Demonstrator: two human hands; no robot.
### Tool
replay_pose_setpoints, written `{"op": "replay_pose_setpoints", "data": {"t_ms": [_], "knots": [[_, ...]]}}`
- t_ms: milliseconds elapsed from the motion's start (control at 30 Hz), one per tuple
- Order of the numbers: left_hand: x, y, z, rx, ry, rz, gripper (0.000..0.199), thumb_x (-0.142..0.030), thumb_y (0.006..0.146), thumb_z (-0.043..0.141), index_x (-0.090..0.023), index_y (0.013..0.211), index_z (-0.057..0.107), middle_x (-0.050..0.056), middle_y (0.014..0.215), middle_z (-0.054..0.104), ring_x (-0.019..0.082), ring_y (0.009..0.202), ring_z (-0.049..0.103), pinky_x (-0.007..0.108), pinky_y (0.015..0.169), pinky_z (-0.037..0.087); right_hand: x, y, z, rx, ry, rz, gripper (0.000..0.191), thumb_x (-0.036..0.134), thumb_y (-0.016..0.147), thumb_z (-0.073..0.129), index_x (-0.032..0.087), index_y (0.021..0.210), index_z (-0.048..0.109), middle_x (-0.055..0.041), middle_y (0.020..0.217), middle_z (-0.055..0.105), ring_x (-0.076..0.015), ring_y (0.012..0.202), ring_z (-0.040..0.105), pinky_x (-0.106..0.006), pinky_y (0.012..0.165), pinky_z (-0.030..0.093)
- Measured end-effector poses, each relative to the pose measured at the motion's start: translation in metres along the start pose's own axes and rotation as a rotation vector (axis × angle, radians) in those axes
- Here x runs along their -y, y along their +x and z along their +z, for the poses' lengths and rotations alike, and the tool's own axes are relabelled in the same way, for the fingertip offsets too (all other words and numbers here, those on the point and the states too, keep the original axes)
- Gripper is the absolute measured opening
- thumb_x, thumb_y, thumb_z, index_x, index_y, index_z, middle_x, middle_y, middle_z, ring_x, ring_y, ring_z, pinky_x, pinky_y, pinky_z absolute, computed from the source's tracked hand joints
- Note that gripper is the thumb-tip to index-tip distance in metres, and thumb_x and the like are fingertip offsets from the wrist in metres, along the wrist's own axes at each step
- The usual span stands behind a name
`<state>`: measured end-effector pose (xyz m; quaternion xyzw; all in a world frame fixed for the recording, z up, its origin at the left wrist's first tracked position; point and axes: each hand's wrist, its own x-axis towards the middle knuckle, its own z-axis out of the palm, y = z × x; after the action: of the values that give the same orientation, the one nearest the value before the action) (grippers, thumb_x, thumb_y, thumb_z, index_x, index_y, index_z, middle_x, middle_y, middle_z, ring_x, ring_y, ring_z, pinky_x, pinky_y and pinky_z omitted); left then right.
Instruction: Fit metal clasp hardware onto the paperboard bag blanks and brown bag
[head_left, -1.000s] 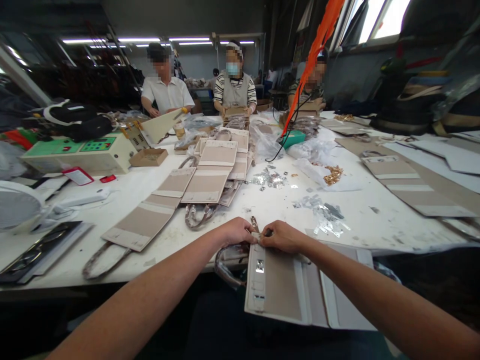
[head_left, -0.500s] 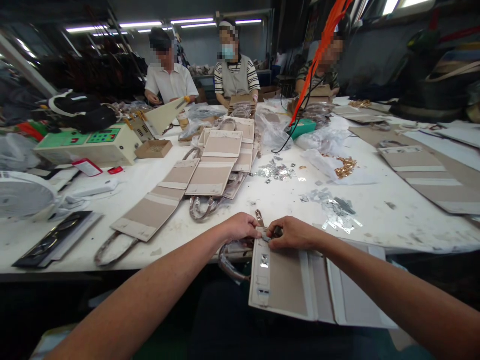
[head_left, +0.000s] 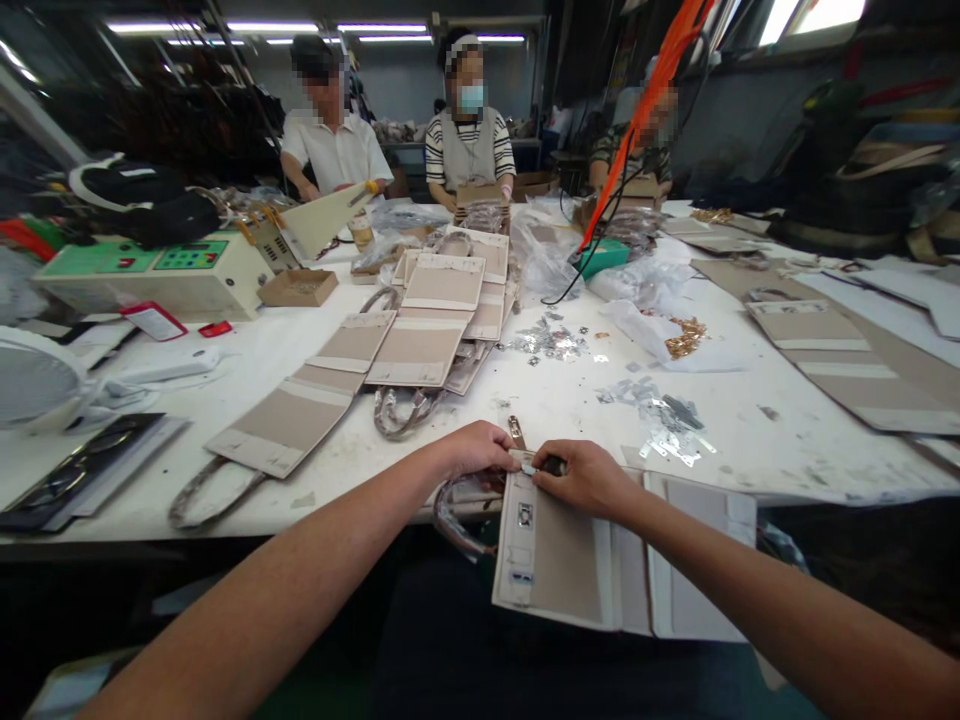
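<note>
A beige bag panel point(head_left: 564, 545) lies at the table's front edge, its far side folding out to the right. A pale strip along its left edge bears a square metal plate point(head_left: 524, 515) and a second metal piece point(head_left: 521, 577) nearer me. My left hand point(head_left: 480, 450) is closed at the panel's upper left corner, fingertips pinching its edge. My right hand point(head_left: 589, 478) is closed around a small dark tool point(head_left: 554, 465), mostly hidden by the fingers. Its fingertips are at a small metal plate point(head_left: 528, 469) on the strip. A plastic-wrapped handle point(head_left: 456, 520) loops out left of the panel.
Stacked bag panels point(head_left: 420, 330) with wrapped handles lie ahead. Loose metal plates point(head_left: 660, 410) and gold-coloured fittings point(head_left: 684, 338) are scattered on the white table point(head_left: 450, 420). A green-topped machine point(head_left: 157, 275) stands left. An orange strip point(head_left: 645, 110) hangs down. Several people sit opposite.
Both hands stay at the panel's upper left corner. The right hand's fingers have shifted slightly over the small plate. The whole view has moved a little.
</note>
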<state>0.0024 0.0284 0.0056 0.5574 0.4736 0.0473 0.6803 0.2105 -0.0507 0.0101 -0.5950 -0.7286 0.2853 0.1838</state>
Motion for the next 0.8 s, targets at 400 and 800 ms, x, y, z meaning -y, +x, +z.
{"op": "replay_pose_setpoints", "data": {"t_ms": [400,800], "knots": [[-0.003,-0.002,0.003,-0.017,-0.002,0.01,0.016,-0.016,0.066,0.078,-0.018,0.068,0.062,-0.004,0.048,0.059,0.013,0.042,0.055,0.023,0.042,0.043,0.006,-0.005,0.007,-0.058,-0.124,0.087,0.016,0.031,0.085,0.072,0.027,0.1,0.071,0.0001,0.088,0.076,-0.0217,0.081,0.067,-0.03,0.07,0.042],[-0.013,0.006,-0.004,-0.002,-0.004,-0.113,0.014,-0.012,0.07,0.077,-0.017,0.067,0.064,-0.003,0.047,0.061,0.015,0.036,0.055,0.024,0.039,0.044,0.036,-0.001,-0.005,-0.672,0.85,-0.098,0.025,0.046,0.094,0.071,0.022,0.093,0.066,0.0003,0.073,0.066,-0.0166,0.066,0.063,-0.028,0.06,0.05]]}}
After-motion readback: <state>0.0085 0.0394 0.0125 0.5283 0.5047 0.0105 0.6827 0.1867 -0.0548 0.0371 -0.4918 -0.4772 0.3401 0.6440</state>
